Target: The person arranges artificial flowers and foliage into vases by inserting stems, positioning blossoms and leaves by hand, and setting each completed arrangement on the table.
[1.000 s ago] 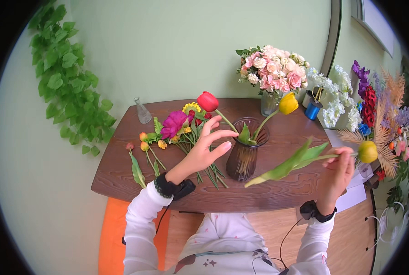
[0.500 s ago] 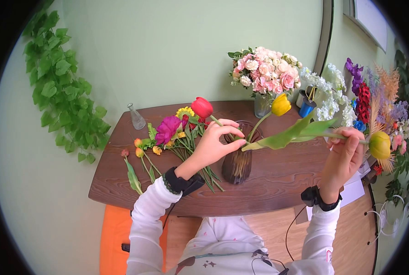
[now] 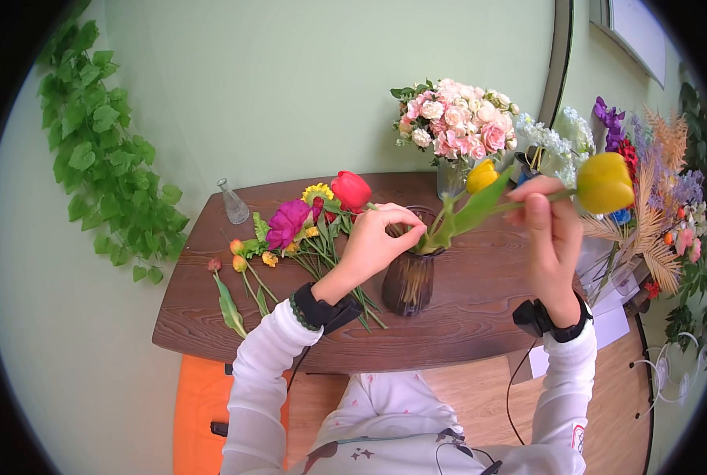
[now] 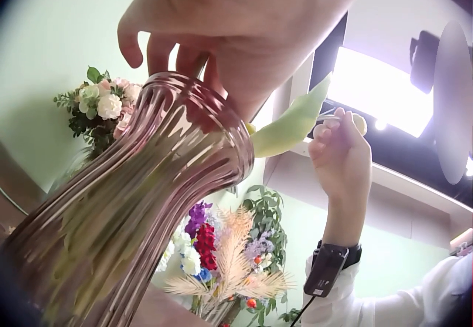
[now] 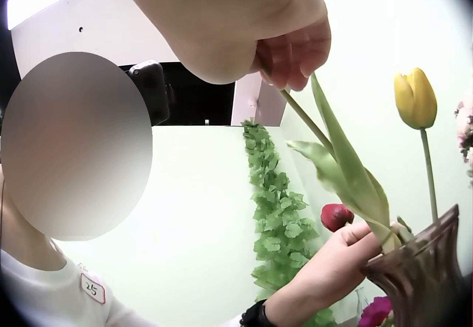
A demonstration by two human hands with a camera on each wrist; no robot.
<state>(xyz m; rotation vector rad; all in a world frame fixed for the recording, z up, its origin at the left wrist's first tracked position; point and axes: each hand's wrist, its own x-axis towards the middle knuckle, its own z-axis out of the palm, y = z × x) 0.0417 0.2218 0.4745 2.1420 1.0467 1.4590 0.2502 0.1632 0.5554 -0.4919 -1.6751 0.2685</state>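
Observation:
My right hand (image 3: 551, 237) pinches the stem of a yellow tulip (image 3: 605, 184) just below its bloom. The bloom points right, and the leafy lower end slants down to the mouth of a dark ribbed glass vase (image 3: 407, 286). At the rim, my left hand (image 3: 373, 241) brings thumb and forefinger together on the tulip's lower end. In the right wrist view its leaves (image 5: 355, 179) partly cover those fingertips. A red tulip (image 3: 351, 190) leans left out of the vase, its stem partly hidden by the left hand. Another yellow tulip (image 3: 482, 176) leans right.
Left of the vase lie loose flowers, including a purple bloom (image 3: 288, 225) and several small tulips. A small clear bottle (image 3: 233, 204) stands at the table's back left. Pink roses (image 3: 464, 119) fill a glass vase behind; more flowers and dried palm leaves (image 3: 650, 245) stand at right.
The right hand first moved outward, then came inward and up, tilting the yellow tulip with its leafy end toward the vase. The left hand's spread fingers closed to a pinch at the rim.

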